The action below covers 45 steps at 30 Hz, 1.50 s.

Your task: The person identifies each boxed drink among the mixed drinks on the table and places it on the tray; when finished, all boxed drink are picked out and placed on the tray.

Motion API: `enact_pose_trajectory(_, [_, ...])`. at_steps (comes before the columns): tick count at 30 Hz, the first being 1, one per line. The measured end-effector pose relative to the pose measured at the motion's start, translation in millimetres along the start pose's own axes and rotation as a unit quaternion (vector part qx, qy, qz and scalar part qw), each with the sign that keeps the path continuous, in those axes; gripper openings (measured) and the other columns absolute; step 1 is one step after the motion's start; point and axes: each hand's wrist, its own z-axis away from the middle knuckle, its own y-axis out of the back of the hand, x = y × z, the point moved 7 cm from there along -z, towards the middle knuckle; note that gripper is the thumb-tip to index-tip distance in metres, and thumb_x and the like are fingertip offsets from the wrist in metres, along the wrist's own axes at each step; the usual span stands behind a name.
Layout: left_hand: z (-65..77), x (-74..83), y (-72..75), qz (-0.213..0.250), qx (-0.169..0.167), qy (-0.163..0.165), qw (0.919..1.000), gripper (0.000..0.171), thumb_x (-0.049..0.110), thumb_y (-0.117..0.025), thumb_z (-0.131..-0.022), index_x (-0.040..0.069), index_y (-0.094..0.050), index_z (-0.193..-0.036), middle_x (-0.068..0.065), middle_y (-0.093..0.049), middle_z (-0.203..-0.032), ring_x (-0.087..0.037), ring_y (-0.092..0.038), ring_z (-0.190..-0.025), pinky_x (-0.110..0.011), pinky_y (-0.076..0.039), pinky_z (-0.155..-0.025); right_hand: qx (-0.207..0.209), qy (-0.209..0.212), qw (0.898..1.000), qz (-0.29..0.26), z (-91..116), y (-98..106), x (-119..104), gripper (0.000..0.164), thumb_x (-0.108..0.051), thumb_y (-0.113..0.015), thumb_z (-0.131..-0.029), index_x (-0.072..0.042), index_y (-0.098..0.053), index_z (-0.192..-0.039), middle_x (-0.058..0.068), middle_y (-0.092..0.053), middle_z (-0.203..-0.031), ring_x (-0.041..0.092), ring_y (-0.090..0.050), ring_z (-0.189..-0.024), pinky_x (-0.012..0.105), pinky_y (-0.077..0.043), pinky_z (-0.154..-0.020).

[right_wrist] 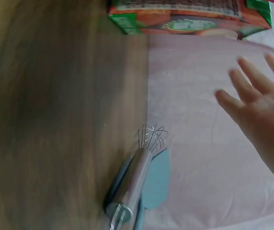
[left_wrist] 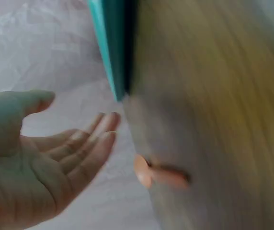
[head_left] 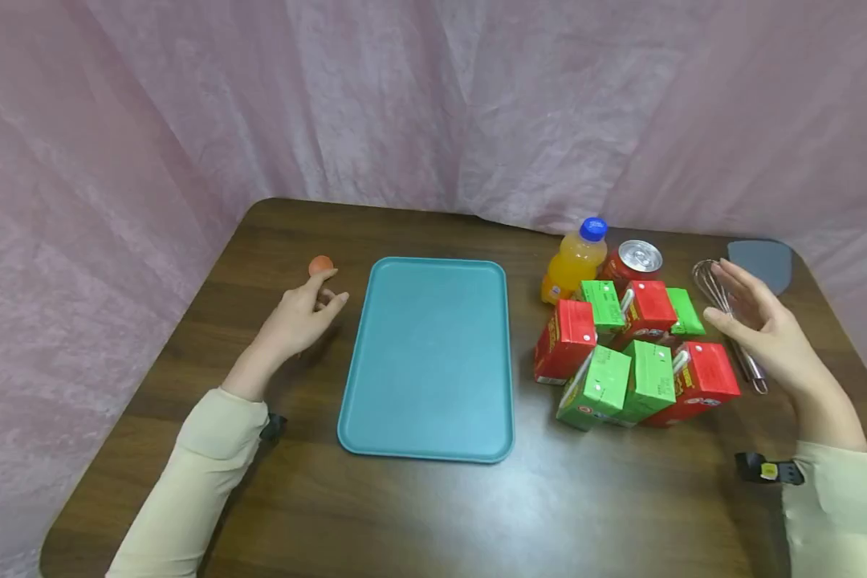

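My left hand [head_left: 299,317] hovers left of the teal tray [head_left: 433,361], its fingers relaxed and nothing in them. Just past its fingertips lies a small orange thing with a round end [head_left: 321,266]. In the left wrist view this orange thing [left_wrist: 162,174] shows a disc and a short stem; its kind is unclear. On the other side, my right hand [head_left: 773,333] is held over the table with fingers extended, holding nothing. Beside and partly behind it lies a metal whisk [head_left: 747,365], its handle also visible in the right wrist view. A grey-blue spatula [head_left: 762,263] lies beyond the fingers.
Several red and green drink cartons [head_left: 650,377] stand in a cluster between the tray and my right hand. Behind them are an orange drink bottle [head_left: 571,265] with a blue cap and a red can [head_left: 636,261]. A pink curtain [head_left: 419,104] hangs along the table's far edge.
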Motion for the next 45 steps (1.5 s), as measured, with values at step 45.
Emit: enact_pose_trajectory(45, [5.0,11.5,-56.9,-0.020,-0.215,0.058,0.9747,0.063,0.011,-0.055,-0.085,-0.003,-0.018,-0.134,-0.008,-0.050,-0.072,-0.014,-0.057,-0.055,-0.028,-0.045,-0.064,0.155,0.029,0.954,-0.255,6,16,-15,0.080,0.029,-0.062,-0.055,-0.003,-0.037,-0.125,0.002,-0.055,-0.109,0.007,-0.054,-0.097,0.012,-0.046,-0.065])
